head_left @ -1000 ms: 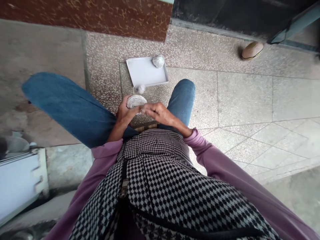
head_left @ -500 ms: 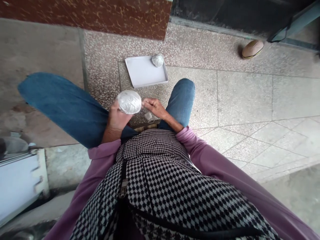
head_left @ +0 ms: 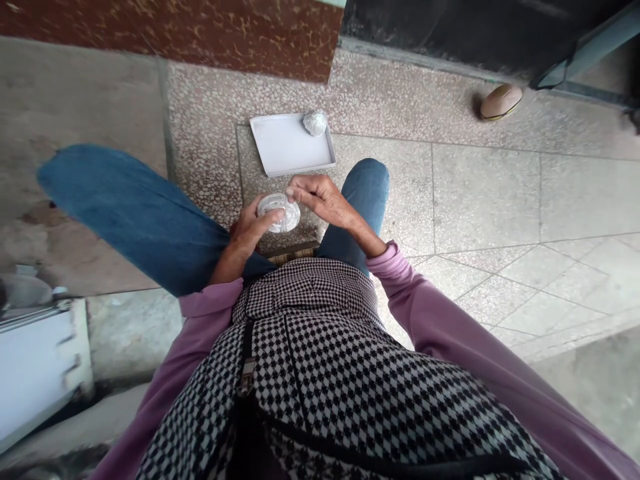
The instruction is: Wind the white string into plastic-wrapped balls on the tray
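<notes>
A shiny white round bundle (head_left: 288, 221), which looks wrapped in film or thread, is in my left hand (head_left: 249, 227). The thumb lies across its face and the other fingers are behind it. My right hand (head_left: 323, 199) is at the bundle's upper right edge, with thumb and forefinger pinched together. Whatever lies in that pinch is too small to make out. Past my hands, a shallow white tray (head_left: 287, 148) rests on the floor. A similar crinkled silvery-white ball (head_left: 315, 123) sits in its far right corner.
My jeans-clad knees (head_left: 367, 180) stand on both sides of my hands. A red-brown marbled block (head_left: 200, 37) borders the far side. A tan rounded object (head_left: 501, 102) lies on the speckled floor at right. A white panel-like object (head_left: 37, 373) stands at lower left.
The bundle has moved down and right and turned, and my left thumb now lies over its face. My right hand has risen to its upper edge. The small white piece below is now mostly hidden.
</notes>
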Demonstrator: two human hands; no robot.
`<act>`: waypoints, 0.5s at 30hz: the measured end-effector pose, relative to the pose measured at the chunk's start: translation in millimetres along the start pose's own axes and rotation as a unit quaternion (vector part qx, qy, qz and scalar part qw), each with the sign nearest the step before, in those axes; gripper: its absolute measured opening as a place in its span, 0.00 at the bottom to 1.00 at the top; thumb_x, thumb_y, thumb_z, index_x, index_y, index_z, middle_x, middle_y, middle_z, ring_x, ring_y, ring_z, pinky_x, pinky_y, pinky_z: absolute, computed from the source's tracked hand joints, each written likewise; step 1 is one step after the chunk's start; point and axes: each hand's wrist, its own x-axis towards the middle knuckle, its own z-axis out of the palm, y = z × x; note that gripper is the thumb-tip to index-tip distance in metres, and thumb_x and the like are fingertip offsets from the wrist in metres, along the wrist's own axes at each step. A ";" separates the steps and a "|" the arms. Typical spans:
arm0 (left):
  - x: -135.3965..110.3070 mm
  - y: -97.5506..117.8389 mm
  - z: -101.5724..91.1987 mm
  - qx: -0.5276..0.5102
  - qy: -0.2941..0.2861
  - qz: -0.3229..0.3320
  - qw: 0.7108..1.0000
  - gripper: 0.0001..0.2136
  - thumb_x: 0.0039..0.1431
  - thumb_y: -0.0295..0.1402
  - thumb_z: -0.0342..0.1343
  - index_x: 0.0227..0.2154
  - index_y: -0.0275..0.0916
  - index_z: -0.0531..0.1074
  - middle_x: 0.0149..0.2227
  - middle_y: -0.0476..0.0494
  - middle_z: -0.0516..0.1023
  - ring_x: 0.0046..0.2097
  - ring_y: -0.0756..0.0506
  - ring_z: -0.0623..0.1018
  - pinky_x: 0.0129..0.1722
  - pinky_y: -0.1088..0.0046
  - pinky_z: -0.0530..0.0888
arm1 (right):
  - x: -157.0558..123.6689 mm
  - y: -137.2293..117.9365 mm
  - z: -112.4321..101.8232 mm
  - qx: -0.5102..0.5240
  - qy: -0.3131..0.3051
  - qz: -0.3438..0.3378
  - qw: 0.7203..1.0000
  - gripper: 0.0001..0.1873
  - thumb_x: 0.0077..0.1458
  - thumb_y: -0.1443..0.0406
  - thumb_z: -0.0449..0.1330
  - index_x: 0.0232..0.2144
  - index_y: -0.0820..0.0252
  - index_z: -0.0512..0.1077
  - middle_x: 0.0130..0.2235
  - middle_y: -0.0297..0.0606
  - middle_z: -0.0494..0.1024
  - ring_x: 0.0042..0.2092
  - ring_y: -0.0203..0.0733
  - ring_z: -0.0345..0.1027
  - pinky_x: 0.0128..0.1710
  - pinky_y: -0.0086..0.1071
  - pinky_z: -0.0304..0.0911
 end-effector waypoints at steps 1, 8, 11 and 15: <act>-1.7 0.3 1.3 -0.016 -0.025 -0.011 1.000 0.29 0.52 0.56 0.85 0.49 0.42 0.88 0.43 0.41 0.89 0.47 0.34 0.87 0.49 0.58 0.86 | 5.7 1.2 -4.2 0.000 0.004 -0.005 1.000 0.31 0.92 0.45 0.71 0.36 0.55 0.78 0.36 0.34 0.76 0.42 0.43 0.65 0.47 0.37 0.67; -16.1 10.9 7.8 -0.151 -0.128 -0.080 0.977 0.34 0.48 0.66 0.84 0.44 0.43 0.86 0.43 0.34 0.91 0.55 0.24 0.93 0.53 0.46 0.93 | 32.6 27.5 4.1 0.044 0.000 0.051 0.998 0.35 0.88 0.44 0.76 0.31 0.55 0.75 0.30 0.28 0.69 0.40 0.39 0.59 0.43 0.35 0.61; -20.4 19.5 7.0 -0.182 -0.099 -0.063 0.976 0.35 0.49 0.67 0.83 0.48 0.45 0.88 0.46 0.31 0.91 0.64 0.18 0.91 0.62 0.36 0.93 | 37.7 43.1 16.8 0.061 0.024 0.080 0.995 0.37 0.91 0.44 0.72 0.30 0.53 0.70 0.29 0.25 0.63 0.39 0.38 0.55 0.42 0.35 0.57; -18.9 28.1 6.0 -0.199 -0.047 -0.041 0.978 0.36 0.51 0.70 0.78 0.53 0.48 0.88 0.52 0.30 0.92 0.68 0.17 0.89 0.62 0.34 0.92 | 32.9 59.7 34.3 0.051 0.037 0.099 0.993 0.39 0.95 0.46 0.67 0.29 0.52 0.65 0.29 0.25 0.61 0.40 0.38 0.55 0.43 0.34 0.57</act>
